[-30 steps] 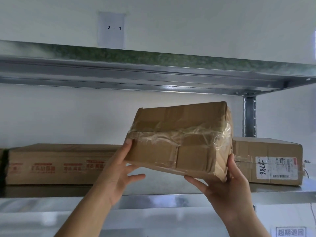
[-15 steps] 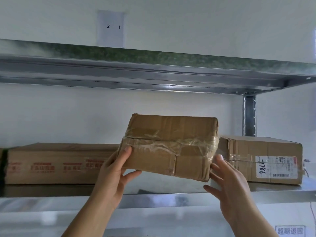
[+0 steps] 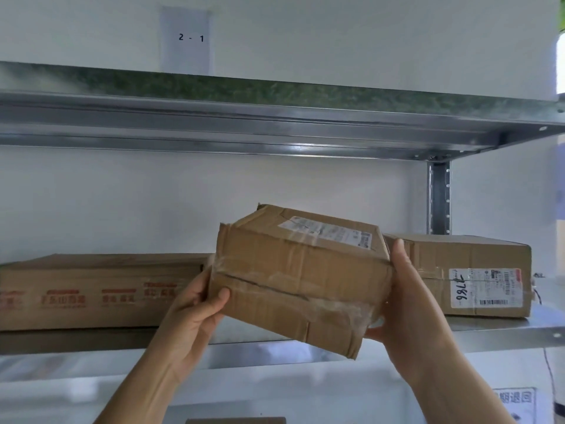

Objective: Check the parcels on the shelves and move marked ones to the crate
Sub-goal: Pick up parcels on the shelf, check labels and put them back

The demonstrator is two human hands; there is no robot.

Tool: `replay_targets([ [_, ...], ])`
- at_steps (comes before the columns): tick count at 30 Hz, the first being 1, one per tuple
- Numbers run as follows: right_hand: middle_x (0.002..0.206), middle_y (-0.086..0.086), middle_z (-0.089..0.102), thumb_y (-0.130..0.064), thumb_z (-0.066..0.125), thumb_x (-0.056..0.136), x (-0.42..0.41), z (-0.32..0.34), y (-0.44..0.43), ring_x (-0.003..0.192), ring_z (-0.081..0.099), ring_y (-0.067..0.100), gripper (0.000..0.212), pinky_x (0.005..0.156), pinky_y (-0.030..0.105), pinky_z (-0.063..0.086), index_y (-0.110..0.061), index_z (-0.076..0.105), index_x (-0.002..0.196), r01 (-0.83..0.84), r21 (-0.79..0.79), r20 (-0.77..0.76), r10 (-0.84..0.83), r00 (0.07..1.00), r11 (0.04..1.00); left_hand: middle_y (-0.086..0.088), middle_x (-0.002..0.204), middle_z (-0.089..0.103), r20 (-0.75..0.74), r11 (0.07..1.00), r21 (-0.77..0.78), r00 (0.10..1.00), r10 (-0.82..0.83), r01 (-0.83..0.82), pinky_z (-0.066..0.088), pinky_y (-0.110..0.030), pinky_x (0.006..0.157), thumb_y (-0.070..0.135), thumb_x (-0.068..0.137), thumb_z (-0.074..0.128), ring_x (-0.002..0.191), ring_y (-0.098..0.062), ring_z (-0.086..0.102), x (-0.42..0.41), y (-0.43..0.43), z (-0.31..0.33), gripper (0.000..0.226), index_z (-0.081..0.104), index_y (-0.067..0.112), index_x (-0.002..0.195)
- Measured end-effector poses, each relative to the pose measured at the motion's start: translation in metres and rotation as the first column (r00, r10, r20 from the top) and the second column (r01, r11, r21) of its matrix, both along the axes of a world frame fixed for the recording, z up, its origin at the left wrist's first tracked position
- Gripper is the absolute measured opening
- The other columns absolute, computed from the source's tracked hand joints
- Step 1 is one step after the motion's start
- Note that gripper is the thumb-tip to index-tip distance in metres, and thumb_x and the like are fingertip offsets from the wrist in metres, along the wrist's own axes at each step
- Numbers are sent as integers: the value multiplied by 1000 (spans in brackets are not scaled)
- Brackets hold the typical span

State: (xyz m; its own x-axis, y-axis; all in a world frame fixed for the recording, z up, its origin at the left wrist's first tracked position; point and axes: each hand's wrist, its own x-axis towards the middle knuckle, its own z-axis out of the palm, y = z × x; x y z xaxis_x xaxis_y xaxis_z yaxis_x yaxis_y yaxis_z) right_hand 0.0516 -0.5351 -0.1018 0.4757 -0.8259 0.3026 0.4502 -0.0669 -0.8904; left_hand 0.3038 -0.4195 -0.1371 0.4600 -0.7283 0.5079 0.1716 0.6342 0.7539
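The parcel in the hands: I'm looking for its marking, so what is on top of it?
A white printed label lies on the top face of the parcel; its print is too blurred to read, and no handwritten mark shows there. The underside and back face are hidden.

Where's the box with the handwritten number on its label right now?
In the head view, the labelled box sits at the right end of the metal shelf, just behind the right hand and the tilted parcel.

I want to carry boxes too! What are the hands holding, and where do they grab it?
A taped cardboard parcel, tilted in the air. The left hand grips its left end, the right hand its right end.
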Motion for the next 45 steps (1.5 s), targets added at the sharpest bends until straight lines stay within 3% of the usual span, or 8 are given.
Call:
replay_targets([
  [6, 125, 10, 72, -41, 75, 75, 3, -9, -4, 124, 60, 42, 52, 83, 53, 51, -22, 73, 123, -30, 59, 105, 24, 994, 998, -18, 137, 61, 43, 996, 47, 996, -79, 77, 47, -45, 105, 8, 62, 90, 126, -30, 60, 13, -5, -14, 81, 60, 13, 136],
  [10, 121, 13, 74, -27, 62, 83, 4, -10, -2, 109, 66, 34, 42, 86, 48, 50, -13, 71, 123, -27, 69, 157, 15, 988, 997, -16, 131, 66, -34, 995, 60, 997, -74, 75, 49, -47, 104, 0, 82, 62, 118, -30, 65, 3, -3, -11, 56, 61, 13, 136],
  [16, 118, 7, 76, -16, 53, 89, 1, -10, 0, 107, 72, 25, 39, 76, 40, 57, -16, 69, 125, -32, 12, 204, 29, 978, 999, -8, 131, 68, -54, 986, 162, 997, 53, -44, 32, -54, 116, 60, 89, 54, 131, -25, 55, -4, 6, 0, 60, 67, 17, 128],
  [20, 122, 6, 74, -17, 57, 75, -3, -7, -3, 114, 69, 27, 56, 77, 41, 56, -23, 67, 130, -9, -74, 186, 23, 982, 997, -1, 123, 72, 125, 949, 219, 971, 205, -229, 30, -46, 119, 92, 43, 69, 126, -16, 59, -3, 6, 9, 105, 71, 19, 119],
  [24, 126, 5, 73, -1, 49, 84, -4, -7, -13, 119, 66, 27, 59, 83, 41, 53, -26, 65, 135, 2, -129, 154, 18, 988, 992, 11, 110, 76, 345, 897, 236, 895, 283, -374, 39, -40, 111, 101, 36, 58, 116, -13, 64, -12, 6, 27, 98, 75, 35, 106],
  [30, 116, 4, 77, 12, 41, 87, 0, -14, -28, 112, 69, 22, 62, 83, 34, 52, -25, 68, 129, 67, -149, 56, -59, 997, 987, 24, 116, 69, 449, 876, 102, 808, 382, -471, 49, -22, 88, 58, 82, 70, 107, 4, 65, -37, -5, 28, 35, 64, 52, 116],
  [35, 105, 3, 77, 14, 43, 89, 9, -22, -50, 109, 66, 26, 57, 83, 37, 53, -27, 71, 117, 183, -138, -93, -197, 976, 973, 24, 109, 70, 481, 848, 56, 759, 439, -526, 53, -10, 78, 15, 96, 62, 105, 8, 64, -31, -31, 17, 39, 58, 51, 111],
  [45, 107, 0, 77, 22, 41, 81, 35, -38, -91, 110, 67, 23, 68, 99, 44, 53, -27, 69, 119, 255, -144, -184, -279, 943, 956, 3, 136, 61, 521, 755, 214, 726, 448, -620, 46, -46, 108, 16, 100, 56, 125, -19, 59, -17, -81, -10, 44, 42, 34, 139],
])
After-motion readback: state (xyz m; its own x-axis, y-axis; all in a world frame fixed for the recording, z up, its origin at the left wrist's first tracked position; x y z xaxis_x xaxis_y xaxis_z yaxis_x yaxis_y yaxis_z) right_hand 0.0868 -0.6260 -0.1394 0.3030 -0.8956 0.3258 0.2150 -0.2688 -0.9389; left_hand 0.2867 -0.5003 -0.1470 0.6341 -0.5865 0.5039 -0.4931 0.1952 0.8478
